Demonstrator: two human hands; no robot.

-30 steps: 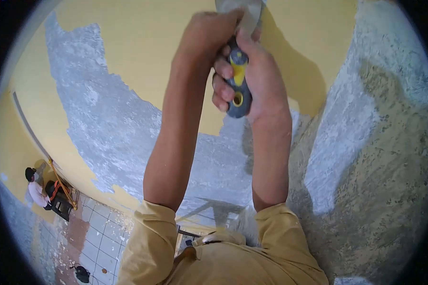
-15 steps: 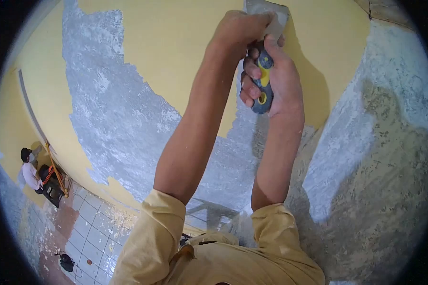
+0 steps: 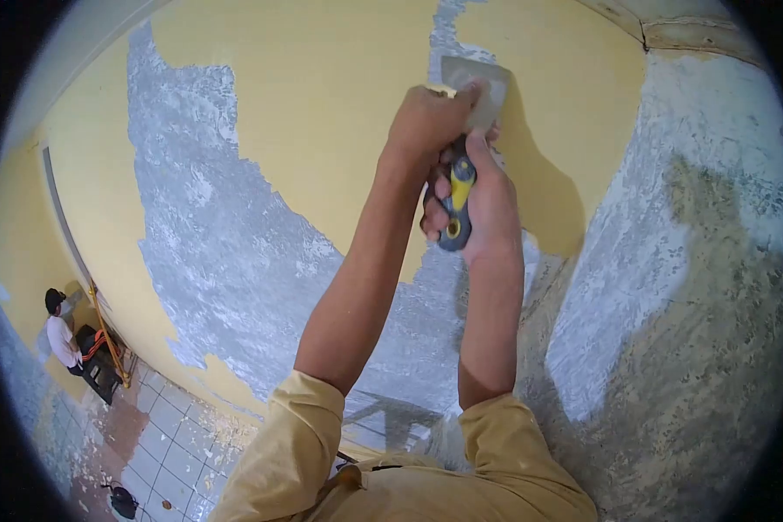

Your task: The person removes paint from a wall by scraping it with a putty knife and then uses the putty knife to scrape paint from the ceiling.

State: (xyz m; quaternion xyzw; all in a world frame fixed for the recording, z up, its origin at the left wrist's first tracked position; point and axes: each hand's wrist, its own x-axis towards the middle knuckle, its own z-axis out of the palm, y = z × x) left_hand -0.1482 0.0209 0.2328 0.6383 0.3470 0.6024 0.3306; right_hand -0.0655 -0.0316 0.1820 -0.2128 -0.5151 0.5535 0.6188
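Reaching up and ahead with the left arm [image 3: 352, 287] and the right arm [image 3: 489, 322], both bare at the forearm. Holding the left arm on a slant toward the right, with the left wrist [image 3: 398, 161] bent the same way. Showing the back of the left hand [image 3: 431, 122], partly hiding its fingertips. Holding the right arm nearly upright, gripping with the right hand [image 3: 485, 204], fingers [image 3: 440, 189] curled and thumb [image 3: 479, 150] pointing up, just below the left.
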